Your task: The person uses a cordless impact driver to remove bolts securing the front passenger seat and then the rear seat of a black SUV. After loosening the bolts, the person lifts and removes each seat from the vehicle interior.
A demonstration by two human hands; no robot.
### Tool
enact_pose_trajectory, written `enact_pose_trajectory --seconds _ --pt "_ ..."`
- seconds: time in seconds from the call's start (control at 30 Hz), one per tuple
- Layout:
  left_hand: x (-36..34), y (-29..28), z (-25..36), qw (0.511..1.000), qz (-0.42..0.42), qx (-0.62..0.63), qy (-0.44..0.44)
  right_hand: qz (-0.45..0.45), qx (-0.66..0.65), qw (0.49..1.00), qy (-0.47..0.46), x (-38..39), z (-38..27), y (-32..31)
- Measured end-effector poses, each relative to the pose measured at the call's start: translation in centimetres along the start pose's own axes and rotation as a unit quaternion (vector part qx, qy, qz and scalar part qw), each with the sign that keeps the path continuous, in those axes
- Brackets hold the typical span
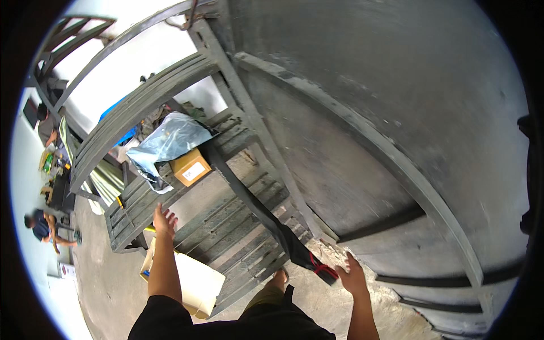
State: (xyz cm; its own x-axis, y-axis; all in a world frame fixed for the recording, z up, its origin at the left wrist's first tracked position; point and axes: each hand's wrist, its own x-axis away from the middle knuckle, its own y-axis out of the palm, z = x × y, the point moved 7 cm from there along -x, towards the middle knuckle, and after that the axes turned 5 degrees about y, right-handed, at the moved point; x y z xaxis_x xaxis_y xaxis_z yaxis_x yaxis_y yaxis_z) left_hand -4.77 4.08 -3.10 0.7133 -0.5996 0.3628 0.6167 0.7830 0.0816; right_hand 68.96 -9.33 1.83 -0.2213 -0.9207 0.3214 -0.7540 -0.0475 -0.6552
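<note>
- Clearly, the long dark bag [263, 215] lies to the left of the right hand [352, 276], its lower end just beside the thumb; whether the two touch, I cannot tell.
- The bag's long axis runs aslant, from the middle of the wooden rack [147, 99], beside the brown box, down and rightward to the end wound with red cord [318, 265].
- The right hand is much the nearer one to that corded end. Its fingers are spread, with nothing gripped.
- The left hand [165, 221] is well apart from the bag, also with fingers spread and nothing in its hold; in the view it shows just above the open carton.
- The open carton [198, 277] has a broad, pale flap at its right. A bit of blue shows inside at the left; the rest of what it holds is hidden.
- The brown box [191, 168] looks closed, with a white label on its side, so its contents cannot be seen. A pale plastic bag [173, 137] lies partly over it.
</note>
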Motion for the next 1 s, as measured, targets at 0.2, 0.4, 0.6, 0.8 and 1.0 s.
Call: enact_pose_trajectory --seconds 0.2,0.4,0.6,0.8,1.0 --pt "8.6 2.9 -20.3 0.955 -0.165 -0.241 -0.051 0.153 -0.034 0.962 0.224 20.8 17.6 -2.5" --pt "34.9 1.1 -41.6 0.606 -0.501 -0.607 -0.115 0.242 -0.154 0.873 0.394 50.8 31.4 1.5" --pt "61.2 5.6 -47.7 0.314 -0.612 -0.726 0.003 0.285 -0.26 0.81 0.443 67.9 40.8 3.9" --pt "75.9 13.7 -53.1 0.318 -0.651 -0.687 0.056 0.343 -0.304 0.757 0.466 74.7 52.4 -0.1" --pt "95.9 14.9 -69.1 0.136 -0.583 -0.789 0.14 0.354 -0.366 0.679 0.529 86.3 68.4 -2.0"
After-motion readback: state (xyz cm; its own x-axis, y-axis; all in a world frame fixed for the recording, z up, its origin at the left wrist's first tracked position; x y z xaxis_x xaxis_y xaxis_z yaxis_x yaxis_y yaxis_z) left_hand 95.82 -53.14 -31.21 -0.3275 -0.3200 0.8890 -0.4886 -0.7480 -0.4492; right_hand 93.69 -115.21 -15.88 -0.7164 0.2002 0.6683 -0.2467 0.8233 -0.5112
